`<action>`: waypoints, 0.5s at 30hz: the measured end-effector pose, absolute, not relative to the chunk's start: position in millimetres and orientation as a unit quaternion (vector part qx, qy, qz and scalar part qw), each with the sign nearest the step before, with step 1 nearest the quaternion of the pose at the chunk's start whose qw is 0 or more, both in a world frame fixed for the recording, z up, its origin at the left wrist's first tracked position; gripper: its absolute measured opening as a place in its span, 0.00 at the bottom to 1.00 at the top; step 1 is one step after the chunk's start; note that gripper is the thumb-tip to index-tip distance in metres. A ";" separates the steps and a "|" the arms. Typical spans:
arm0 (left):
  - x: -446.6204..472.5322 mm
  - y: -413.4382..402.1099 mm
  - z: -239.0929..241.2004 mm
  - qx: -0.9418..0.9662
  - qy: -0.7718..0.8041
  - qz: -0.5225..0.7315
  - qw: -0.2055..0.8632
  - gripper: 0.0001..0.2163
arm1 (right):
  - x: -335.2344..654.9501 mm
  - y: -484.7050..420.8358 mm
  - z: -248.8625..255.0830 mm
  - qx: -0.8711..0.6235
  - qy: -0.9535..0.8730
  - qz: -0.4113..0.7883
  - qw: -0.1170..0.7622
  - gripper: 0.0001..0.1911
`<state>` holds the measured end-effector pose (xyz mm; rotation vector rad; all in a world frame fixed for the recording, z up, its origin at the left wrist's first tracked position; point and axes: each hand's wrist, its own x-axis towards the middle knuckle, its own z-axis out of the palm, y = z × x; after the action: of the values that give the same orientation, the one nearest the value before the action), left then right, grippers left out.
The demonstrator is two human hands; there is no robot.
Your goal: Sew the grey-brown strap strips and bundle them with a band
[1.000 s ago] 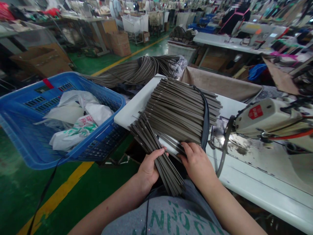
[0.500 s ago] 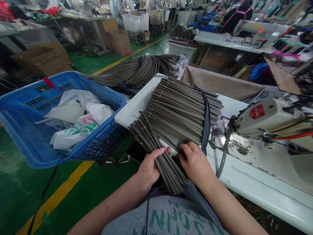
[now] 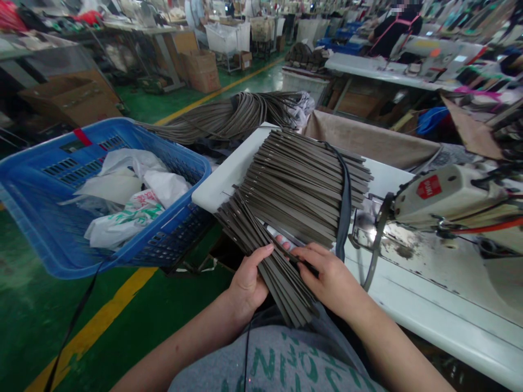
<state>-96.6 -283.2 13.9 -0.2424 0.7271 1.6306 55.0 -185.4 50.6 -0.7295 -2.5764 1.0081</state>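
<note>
My left hand [image 3: 252, 276] is closed round a bundle of flat grey-brown fabric strips [image 3: 281, 283], its thumb on top. The bundle slants from the table's near corner down to my lap. Pinched in my right hand [image 3: 322, 272] is a strip, held against the right side of that bundle. Just beyond both hands, a wide row of the same strips [image 3: 298, 185] lies on the white sewing table [image 3: 216, 190]. A dark band [image 3: 345, 201] crosses the right part of this row.
Left of the table stands a blue plastic basket [image 3: 24, 207] holding white plastic bags [image 3: 122, 218]. A sewing machine [image 3: 441, 190] sits on the right. Behind the table lies a heap of long strips [image 3: 229, 117]. A person [image 3: 396, 30] is at a far machine.
My right hand has moved slightly left, from the near edge of the row to the bundle, bringing a strip with it. My left hand keeps its hold in nearly the same place.
</note>
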 end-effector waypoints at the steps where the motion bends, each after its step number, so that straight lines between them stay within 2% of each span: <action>1: -96.4 -283.0 13.1 -0.108 0.318 0.712 0.617 0.14 | 54.9 -185.0 51.0 -0.251 -0.891 0.354 0.135 0.16; 6: -94.8 -283.0 6.5 -0.119 0.346 0.732 0.575 0.10 | 55.1 -178.2 45.9 -0.259 -0.868 0.391 0.161 0.10; 10: -95.7 -286.9 5.1 -0.106 0.335 0.742 0.571 0.11 | 56.8 -171.8 31.2 -0.283 -0.862 0.372 0.193 0.10; 15: -97.2 -295.4 9.7 -0.096 0.292 0.751 0.584 0.15 | 55.0 -171.7 23.2 -0.291 -0.871 0.343 0.199 0.15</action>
<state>-97.2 -295.4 9.7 -0.2231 0.6805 1.7527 55.0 -171.7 23.2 -0.8137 -2.4348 0.9598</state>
